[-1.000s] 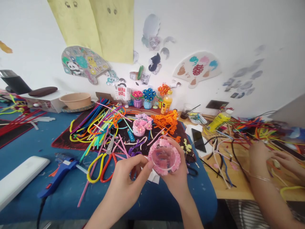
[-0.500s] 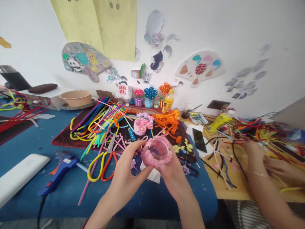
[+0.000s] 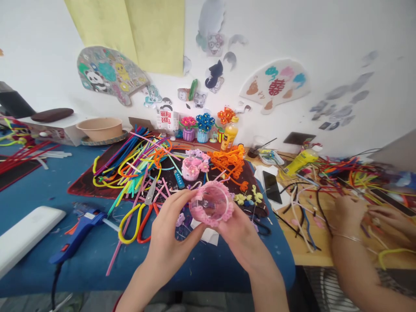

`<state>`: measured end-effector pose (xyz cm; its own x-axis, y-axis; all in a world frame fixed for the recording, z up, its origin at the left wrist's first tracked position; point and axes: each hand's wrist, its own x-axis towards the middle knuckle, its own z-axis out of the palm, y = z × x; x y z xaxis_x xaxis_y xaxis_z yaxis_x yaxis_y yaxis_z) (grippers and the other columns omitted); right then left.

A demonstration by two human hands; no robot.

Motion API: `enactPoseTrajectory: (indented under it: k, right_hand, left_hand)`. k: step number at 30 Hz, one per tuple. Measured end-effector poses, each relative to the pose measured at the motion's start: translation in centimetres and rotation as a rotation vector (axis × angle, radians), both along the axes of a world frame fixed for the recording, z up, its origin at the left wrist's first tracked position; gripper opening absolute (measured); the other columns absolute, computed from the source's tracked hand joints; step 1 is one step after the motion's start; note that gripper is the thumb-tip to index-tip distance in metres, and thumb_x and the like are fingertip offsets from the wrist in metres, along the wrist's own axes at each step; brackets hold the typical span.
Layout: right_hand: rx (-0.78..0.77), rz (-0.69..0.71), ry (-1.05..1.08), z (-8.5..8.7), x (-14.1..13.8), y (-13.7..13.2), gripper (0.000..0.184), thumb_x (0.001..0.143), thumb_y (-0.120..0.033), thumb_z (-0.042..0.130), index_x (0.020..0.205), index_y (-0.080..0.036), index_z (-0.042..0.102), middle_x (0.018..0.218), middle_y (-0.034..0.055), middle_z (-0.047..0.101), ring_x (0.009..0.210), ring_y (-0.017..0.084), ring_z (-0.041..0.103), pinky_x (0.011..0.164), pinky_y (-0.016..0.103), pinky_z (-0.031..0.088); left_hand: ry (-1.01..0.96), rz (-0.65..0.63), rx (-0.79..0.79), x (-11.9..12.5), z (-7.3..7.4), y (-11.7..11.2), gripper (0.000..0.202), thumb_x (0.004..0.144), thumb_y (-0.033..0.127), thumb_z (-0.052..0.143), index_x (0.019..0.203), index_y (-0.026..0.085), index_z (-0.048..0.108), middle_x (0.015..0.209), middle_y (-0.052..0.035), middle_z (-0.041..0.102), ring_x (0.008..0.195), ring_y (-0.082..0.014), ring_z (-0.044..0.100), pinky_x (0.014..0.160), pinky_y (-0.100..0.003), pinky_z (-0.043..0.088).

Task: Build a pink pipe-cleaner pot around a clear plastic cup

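Note:
Between my two hands is a clear cup [image 3: 212, 203] wrapped in fuzzy pink pipe cleaner, its open mouth tilted toward me. My left hand [image 3: 173, 221] grips its left side, thumb below and fingers above. Around the right and lower side, my right hand [image 3: 235, 225] is closed on it, with some fingers hidden behind. Just beyond stands a small pink pot with flowers [image 3: 191, 168]. Scissors [image 3: 146, 208] with one yellow and one red handle lie left of my left hand. A white paper piece [image 3: 206, 232] sits under the cup.
A blue glue gun [image 3: 79, 234] and a white box-like device [image 3: 27, 238] lie at left. Colourful pipe cleaners [image 3: 136, 160] and orange curled ones [image 3: 229, 162] cover the dark mat. A drink bottle [image 3: 229, 134] stands behind. At right, another person's hands [image 3: 351, 214] work near a phone [image 3: 272, 186].
The cup has turned slightly in my hands, so more of its inside shows. The view has shifted a little. The other person's hands have moved closer together.

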<state>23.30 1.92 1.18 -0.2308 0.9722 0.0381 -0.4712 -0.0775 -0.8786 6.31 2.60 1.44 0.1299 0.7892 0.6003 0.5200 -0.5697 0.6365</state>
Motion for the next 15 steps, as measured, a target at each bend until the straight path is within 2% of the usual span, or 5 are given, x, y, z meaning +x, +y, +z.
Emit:
enactPoseTrajectory:
  k: [7, 11, 15]
  right_hand:
    - [0.014, -0.002, 0.041, 0.8, 0.1, -0.5, 0.063, 0.078, -0.037, 0.084, 0.136, -0.038, 0.060, 0.138, 0.0030, 0.065, 0.123, 0.024, 0.062, 0.108, 0.040, 0.049]
    - [0.015, -0.035, 0.046, 0.4, -0.2, 0.0, 0.059, 0.080, -0.039, 0.082, 0.134, -0.036, 0.061, 0.139, 0.0026, 0.064, 0.131, 0.026, 0.057, 0.110, 0.041, 0.047]
    - [0.005, -0.025, 0.043, -0.2, -0.5, 0.5, 0.047, 0.085, -0.037, 0.078, 0.130, -0.032, 0.065, 0.138, 0.0041, 0.066, 0.131, 0.025, 0.057, 0.111, 0.040, 0.047]
  left_hand:
    - [-0.002, 0.025, 0.050, 0.2, 0.7, 0.3, 0.048, 0.086, 0.018, 0.069, 0.130, 0.024, 0.051, 0.122, -0.0071, 0.063, 0.114, -0.0216, 0.062, 0.099, -0.033, 0.051]
    - [-0.001, 0.016, -0.061, 0.2, 0.2, 0.6, 0.045, 0.089, 0.021, 0.066, 0.131, 0.024, 0.051, 0.124, -0.0074, 0.064, 0.115, -0.0213, 0.063, 0.099, -0.035, 0.052]
    - [0.010, 0.035, -0.189, 0.4, -0.9, 0.8, 0.042, 0.091, 0.026, 0.062, 0.132, 0.024, 0.050, 0.127, -0.0090, 0.064, 0.117, -0.0237, 0.062, 0.099, -0.041, 0.051]
